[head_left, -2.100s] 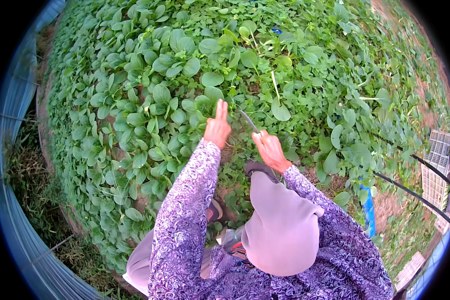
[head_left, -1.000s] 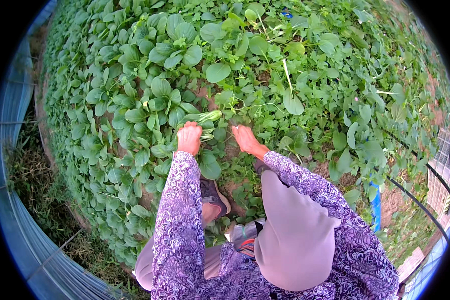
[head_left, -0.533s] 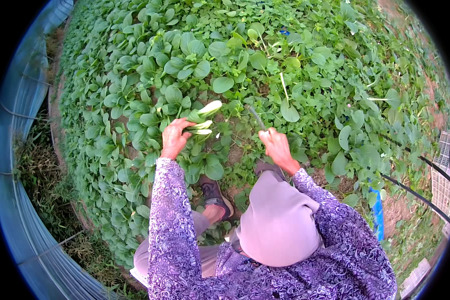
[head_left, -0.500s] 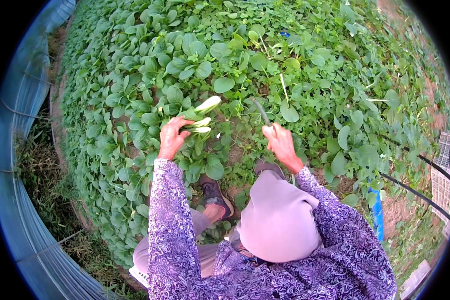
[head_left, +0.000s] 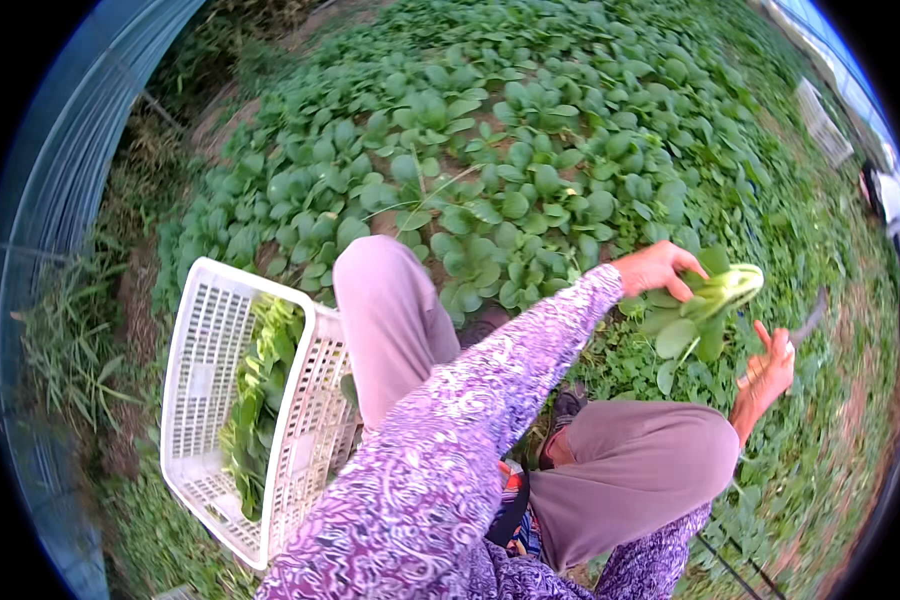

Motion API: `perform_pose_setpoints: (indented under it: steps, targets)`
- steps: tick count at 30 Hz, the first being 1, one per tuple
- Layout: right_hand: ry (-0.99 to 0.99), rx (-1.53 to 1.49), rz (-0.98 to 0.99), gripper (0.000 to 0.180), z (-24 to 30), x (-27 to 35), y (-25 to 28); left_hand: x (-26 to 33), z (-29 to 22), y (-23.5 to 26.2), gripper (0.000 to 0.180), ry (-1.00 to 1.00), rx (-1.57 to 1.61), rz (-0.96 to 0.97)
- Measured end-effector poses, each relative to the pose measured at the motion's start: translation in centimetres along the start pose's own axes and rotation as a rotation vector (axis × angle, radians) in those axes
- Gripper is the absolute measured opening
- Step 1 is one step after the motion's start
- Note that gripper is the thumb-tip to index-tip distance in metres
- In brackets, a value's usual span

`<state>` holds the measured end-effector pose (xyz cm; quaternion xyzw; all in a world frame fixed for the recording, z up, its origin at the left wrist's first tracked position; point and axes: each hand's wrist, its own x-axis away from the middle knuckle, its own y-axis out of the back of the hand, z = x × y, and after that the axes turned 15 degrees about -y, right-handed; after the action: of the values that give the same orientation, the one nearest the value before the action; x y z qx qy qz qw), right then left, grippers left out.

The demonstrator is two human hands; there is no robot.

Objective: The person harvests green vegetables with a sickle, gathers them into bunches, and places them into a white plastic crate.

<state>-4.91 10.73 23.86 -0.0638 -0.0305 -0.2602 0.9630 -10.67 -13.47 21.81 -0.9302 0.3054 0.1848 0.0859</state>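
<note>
My left hand is closed around a bunch of bok choy, its pale cut stem ends turned to the right and its leaves hanging down. My left arm stretches across in front of my knees. Just below and right of the bunch, my right hand grips a knife with a dark, slightly curved blade pointing up and away; the handle is mostly hidden in the fingers. The blade and the bunch are apart. Low green leafy plants grow in front of my feet.
By my left knee stands a white slatted plastic crate with bok choy inside. A blue sheet wall runs along the left. Farther off at the right are another pale crate and a white and dark shape I cannot make out.
My view has swung to the left, bringing the crate into sight. Both hands now appear farther right, the left arm reaching across. They still hold the bok choy and the knife.
</note>
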Motion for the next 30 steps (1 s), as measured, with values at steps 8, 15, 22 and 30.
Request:
perform_pose_setpoints:
  steps: [8,15,22,30]
  targets:
    - [-0.019,0.016,0.225,0.039,2.5,1.5,-2.1,5.2,-1.6,-0.4,0.04,0.031,0.419,-0.212]
    - [-0.006,0.345,0.436,0.043,6.3,2.8,-4.2,5.6,-2.1,-0.6,0.044,0.03,0.501,-0.156]
    - [-0.062,0.58,0.629,0.037,5.9,3.7,-2.5,6.8,-4.7,2.4,0.039,0.166,0.258,-0.041]
    - [0.977,1.333,-0.048,0.036,1.7,0.6,6.0,10.1,-4.1,3.9,0.04,0.195,0.24,-0.123]
